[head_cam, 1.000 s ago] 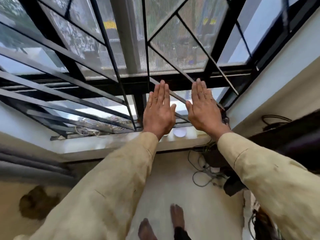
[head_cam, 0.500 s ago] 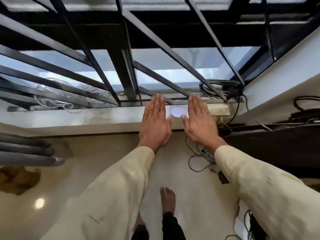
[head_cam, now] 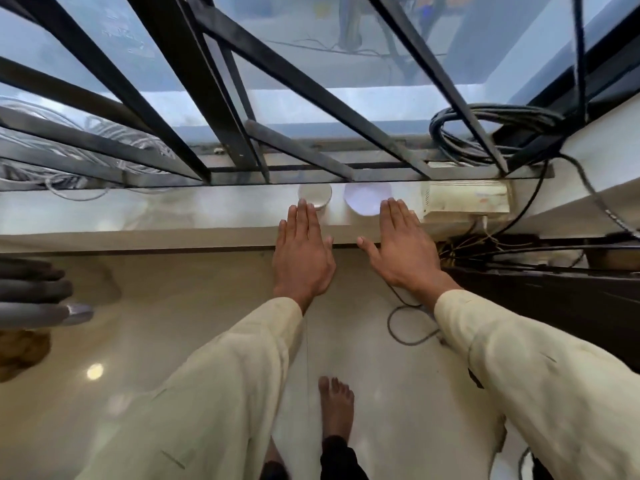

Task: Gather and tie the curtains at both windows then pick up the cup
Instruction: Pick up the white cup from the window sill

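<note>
Both my left hand [head_cam: 303,258] and right hand [head_cam: 403,251] hover flat, fingers straight, holding nothing, and the white cup [head_cam: 315,196] sits just ahead of the left one on the window sill [head_cam: 173,213], so I judge a forward nudge could topple it.

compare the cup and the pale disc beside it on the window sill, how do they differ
The cup is narrower and shows a rim; the disc is wider, looks flat and bluish white. The cup sits at the fingertips of the left hand, the disc at those of the right hand. Both are round, pale and on the sill.
</note>
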